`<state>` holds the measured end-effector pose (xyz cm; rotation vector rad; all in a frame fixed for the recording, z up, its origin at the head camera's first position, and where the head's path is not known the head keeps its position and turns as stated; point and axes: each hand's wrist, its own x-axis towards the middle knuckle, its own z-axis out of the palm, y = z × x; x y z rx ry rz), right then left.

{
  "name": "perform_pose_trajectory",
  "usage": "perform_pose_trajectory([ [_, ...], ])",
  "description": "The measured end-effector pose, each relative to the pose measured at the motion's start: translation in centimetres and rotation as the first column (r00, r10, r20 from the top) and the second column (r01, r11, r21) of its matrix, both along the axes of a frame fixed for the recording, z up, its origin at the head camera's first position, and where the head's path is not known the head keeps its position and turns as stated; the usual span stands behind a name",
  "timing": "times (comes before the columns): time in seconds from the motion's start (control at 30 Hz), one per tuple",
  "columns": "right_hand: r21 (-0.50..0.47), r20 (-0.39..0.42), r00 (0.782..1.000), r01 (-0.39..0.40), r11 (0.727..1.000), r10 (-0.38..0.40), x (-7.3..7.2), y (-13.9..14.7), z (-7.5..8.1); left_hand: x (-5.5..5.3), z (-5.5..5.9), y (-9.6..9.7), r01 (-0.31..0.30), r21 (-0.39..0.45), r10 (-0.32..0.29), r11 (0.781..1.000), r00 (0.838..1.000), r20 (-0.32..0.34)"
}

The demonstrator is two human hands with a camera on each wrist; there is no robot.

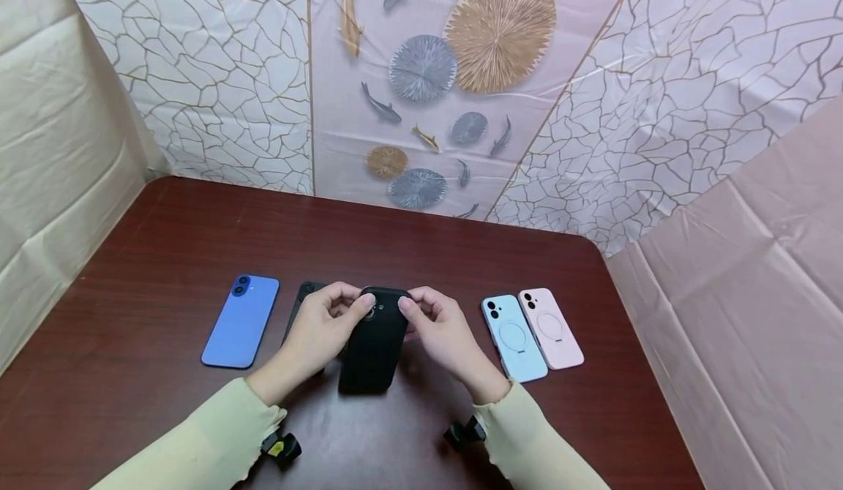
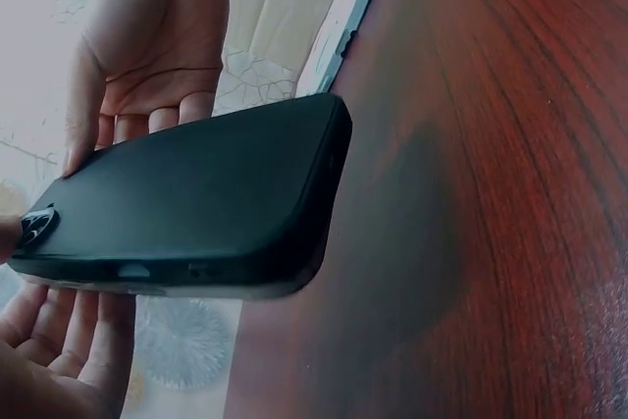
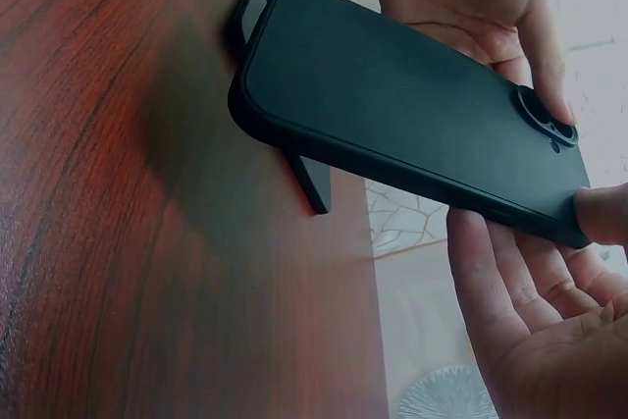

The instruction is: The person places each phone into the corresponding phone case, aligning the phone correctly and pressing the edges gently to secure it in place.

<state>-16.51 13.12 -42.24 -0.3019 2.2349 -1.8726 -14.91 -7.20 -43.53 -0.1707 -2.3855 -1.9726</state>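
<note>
Both hands hold a black phone case (image 1: 374, 355) by its camera end, over the middle of the table. A pale strip shows along its underside in the left wrist view. My left hand (image 1: 324, 323) has its thumb beside the camera ring (image 3: 546, 117), with fingers curled beneath the edge. On the opposite side my right hand (image 1: 448, 333) pinches the corner, thumb on the back and fingers under it. The far end tilts down toward me, its shadow falling on the wood. Partly hidden behind the left hand lies another black phone (image 1: 308, 291).
A blue phone (image 1: 241, 322) lies at the left of the brown table (image 1: 369, 238). To the right sit a light blue phone case (image 1: 515, 338) and a pink phone case (image 1: 552, 329), side by side. Patterned cloth walls (image 1: 230, 73) stand behind the table.
</note>
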Motion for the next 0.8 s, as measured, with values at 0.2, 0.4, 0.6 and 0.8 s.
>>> perform_pose_trajectory([
  [0.2, -0.012, -0.003, 1.0, -0.027, 1.0, 0.027, 0.0, 0.0, 0.0, 0.1, -0.2, 0.0, -0.014, 0.034, 0.016, 0.999, 0.999, -0.044],
  [0.4, -0.016, 0.0, 0.999, -0.041, 0.999, 0.041, -0.1, 0.0, -0.1, 0.9, 1.7, 0.3, -0.017, 0.032, 0.019, 0.999, 0.998, -0.062],
  [0.6, -0.017, -0.012, 1.0, -0.012, 1.0, 0.012, -0.1, 0.0, -0.2, 1.3, 3.0, 0.3, 0.011, 0.031, -0.009, 0.999, 0.999, -0.052],
  [0.8, 0.003, -0.033, 0.998, 0.054, 0.999, -0.054, 0.3, -0.2, 1.1, 0.0, 0.4, 0.2, 0.058, 0.058, -0.058, 0.997, 0.998, -0.002],
])
